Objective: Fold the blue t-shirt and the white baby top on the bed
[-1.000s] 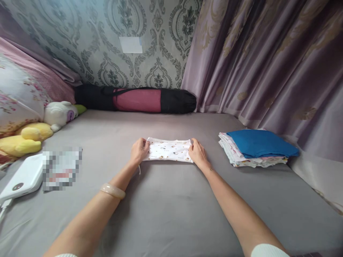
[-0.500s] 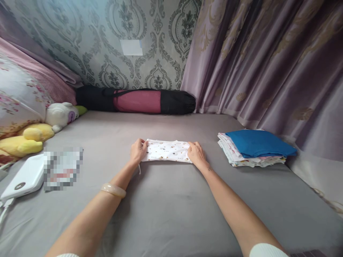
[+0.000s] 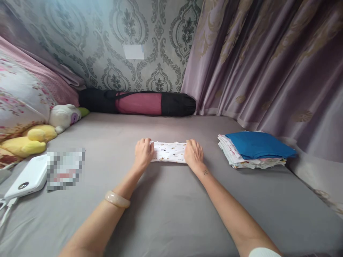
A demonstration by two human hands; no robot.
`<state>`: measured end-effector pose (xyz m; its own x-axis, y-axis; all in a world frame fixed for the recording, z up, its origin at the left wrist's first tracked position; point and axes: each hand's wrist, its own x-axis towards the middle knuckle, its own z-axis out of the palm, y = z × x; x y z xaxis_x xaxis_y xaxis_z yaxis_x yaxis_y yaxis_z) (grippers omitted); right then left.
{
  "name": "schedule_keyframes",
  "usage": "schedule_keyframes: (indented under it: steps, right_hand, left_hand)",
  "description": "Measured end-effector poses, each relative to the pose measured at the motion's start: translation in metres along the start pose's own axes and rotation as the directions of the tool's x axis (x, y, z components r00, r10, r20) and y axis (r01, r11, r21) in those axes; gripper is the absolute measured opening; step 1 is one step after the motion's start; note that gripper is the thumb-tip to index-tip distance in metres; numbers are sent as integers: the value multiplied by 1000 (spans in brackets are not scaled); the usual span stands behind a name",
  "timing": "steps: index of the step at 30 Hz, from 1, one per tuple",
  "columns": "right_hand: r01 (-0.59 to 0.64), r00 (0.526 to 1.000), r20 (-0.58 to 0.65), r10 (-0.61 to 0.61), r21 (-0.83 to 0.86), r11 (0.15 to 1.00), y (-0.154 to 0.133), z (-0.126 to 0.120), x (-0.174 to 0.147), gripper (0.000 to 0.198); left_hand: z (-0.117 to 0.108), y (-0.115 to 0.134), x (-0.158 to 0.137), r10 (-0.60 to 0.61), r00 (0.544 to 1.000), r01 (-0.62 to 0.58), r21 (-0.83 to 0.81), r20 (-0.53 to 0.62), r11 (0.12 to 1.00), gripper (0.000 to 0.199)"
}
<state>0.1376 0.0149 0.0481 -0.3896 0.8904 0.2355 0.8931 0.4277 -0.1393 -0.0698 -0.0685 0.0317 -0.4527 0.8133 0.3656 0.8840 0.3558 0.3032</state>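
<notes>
A white folded cloth with small brown and black prints lies on the grey bed sheet, looking like a folded garment. My left hand grips its left end, fingers curled over the edge. At the opposite end my right hand is closed on the fabric in the same way. Both hands cover the ends of the cloth, and the fingertips are partly hidden. To the right sits a stack of folded clothes, topped by a blue folded piece.
A long black and maroon bag lies along the patterned wall. On the left are a white power bank with a cable, a blurred-out flat item, a yellow plush and a white plush. A purple curtain hangs at right.
My left hand has shifted right and further over the cloth, and my right hand now covers more of its end. Less of the cloth shows between them. The view has moved slightly.
</notes>
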Motion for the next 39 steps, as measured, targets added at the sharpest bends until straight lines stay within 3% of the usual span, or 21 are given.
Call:
schedule_keyframes:
  steps: [4,8,22,39]
  right_hand:
    - [237,968,48,-245,130,963,-28,4,-4,48]
    - [283,938,136,-318,223,933,-44,12,-8,52]
    - [281,928,192,-320,205,937,-41,30,-12,54]
    - [168,966,174,-189,128,977,-38,36,-10,58]
  left_hand:
    - [4,25,-9,210,970,-208,-31,119,978,35]
    - [16,38,-14,245,939,-245,-31,241,969,44]
    - [21,36,-16,193,899,-227,41,394,973,51]
    - [22,32,-16,118,929,-159,91,351,983,62]
